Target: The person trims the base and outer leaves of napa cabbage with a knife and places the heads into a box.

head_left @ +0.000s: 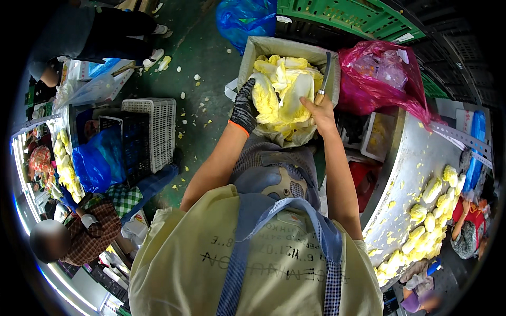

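My left hand point(244, 108), in a dark knit glove with an orange cuff, is closed around the side of a pale yellow napa cabbage point(264, 99). My bare right hand point(321, 111) grips a knife by its wooden handle point(319, 97); the curved blade point(328, 71) points up and away from me. The right thumb rests against a broad, pale cabbage leaf point(296, 100) beside the head. Both hands are over a lined bin point(254, 51) heaped with loose yellow leaves point(287, 64). The right fingers are partly hidden behind the handle.
Right of the bin stands a pink plastic bag point(353, 79); a blue bag point(240, 23) is beyond it. A metal table point(406, 158) carries several cabbages point(421, 231). At left are a white crate point(158, 131) and a co-worker in a checked shirt point(92, 237). Leaf scraps litter the floor.
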The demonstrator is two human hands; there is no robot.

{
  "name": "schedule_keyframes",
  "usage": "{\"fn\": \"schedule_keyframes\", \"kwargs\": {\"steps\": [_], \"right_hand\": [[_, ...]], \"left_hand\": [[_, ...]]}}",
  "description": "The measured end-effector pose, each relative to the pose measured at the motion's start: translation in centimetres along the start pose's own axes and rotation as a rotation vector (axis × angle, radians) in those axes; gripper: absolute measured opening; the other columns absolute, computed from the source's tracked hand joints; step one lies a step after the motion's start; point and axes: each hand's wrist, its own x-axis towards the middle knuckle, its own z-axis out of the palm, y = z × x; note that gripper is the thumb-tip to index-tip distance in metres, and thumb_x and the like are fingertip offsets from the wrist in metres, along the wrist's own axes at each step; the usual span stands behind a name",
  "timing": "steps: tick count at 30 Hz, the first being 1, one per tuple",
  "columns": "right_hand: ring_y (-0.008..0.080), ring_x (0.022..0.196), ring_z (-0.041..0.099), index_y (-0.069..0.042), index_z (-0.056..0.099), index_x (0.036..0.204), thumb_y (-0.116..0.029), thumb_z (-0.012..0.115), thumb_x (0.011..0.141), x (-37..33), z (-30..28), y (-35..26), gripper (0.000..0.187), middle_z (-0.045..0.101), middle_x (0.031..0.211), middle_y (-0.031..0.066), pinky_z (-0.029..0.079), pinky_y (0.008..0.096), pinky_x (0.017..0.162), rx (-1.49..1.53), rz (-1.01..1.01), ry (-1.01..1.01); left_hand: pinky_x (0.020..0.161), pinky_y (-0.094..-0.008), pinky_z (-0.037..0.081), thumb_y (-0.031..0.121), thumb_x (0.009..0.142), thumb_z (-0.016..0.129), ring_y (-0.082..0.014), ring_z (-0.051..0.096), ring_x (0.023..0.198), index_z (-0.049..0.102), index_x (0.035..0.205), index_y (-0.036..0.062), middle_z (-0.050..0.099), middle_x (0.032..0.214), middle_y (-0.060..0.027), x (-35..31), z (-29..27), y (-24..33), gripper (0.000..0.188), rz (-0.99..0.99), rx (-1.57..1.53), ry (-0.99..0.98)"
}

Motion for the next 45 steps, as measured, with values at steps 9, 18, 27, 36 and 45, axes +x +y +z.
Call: {"fn": "schedule_keyframes", "kwargs": {"steps": [9,18,27,36,45], "right_hand": [[0.0183,0.086,0.054,0.001,0.045,0.112,-0.025,0.081,0.062,-4.0,3.5,-4.8,0.067,0.055,0.097,0.0113,0.045,0.0296,0.079,-0.258,-0.488,-0.074],[0.0035,0.073,0.042,0.001,0.056,0.096,0.0,0.069,0.073,-4.0,3.5,-2.5,0.027,0.046,0.078,-0.0031,0.039,0.0169,0.066,0.351,-0.209,-0.131],[0.0046,0.071,0.048,-0.01,0.038,0.071,0.007,0.066,0.073,-4.2,2.5,-3.2,0.032,0.047,0.071,-0.0016,0.041,0.0203,0.061,0.571,-0.142,-0.214],[0.0001,0.047,0.031,-0.014,0.036,0.069,0.001,0.067,0.075,-3.8,2.2,-4.1,0.035,0.037,0.059,-0.0077,0.025,0.0185,0.04,0.55,-0.078,-0.178],[0.0103,0.081,0.053,0.004,0.05,0.117,-0.019,0.073,0.073,-3.1,1.9,-4.4,0.055,0.06,0.095,0.0088,0.044,0.0226,0.07,0.218,-0.091,-0.354]], "left_hand": [[0.091,-0.0418,0.043,0.027,0.082,0.06,-0.027,0.053,0.103,0.05,0.112,0.007,0.054,0.112,-0.0111,1.3,-1.3,-1.7,0.038,0.069,-0.084,0.127],[0.091,-0.0413,0.043,0.021,0.084,0.058,-0.0269,0.052,0.104,0.047,0.114,0.0054,0.053,0.11,-0.0124,0.7,-0.6,-2.1,0.036,0.116,-0.063,0.132],[0.093,-0.0415,0.041,0.029,0.087,0.051,-0.0273,0.051,0.106,0.045,0.119,0.0048,0.052,0.115,-0.0132,0.1,0.2,-1.6,0.04,0.022,-0.033,0.067],[0.093,-0.0435,0.04,0.026,0.082,0.049,-0.0306,0.05,0.108,0.044,0.121,0.0033,0.051,0.117,-0.0153,-0.5,0.6,-0.4,0.045,-0.071,-0.024,-0.07],[0.089,-0.0321,0.043,0.017,0.079,0.062,-0.0206,0.052,0.104,0.045,0.12,0.0026,0.054,0.111,-0.0092,0.0,-0.8,0.4,0.047,0.172,0.47,-0.179]]}}
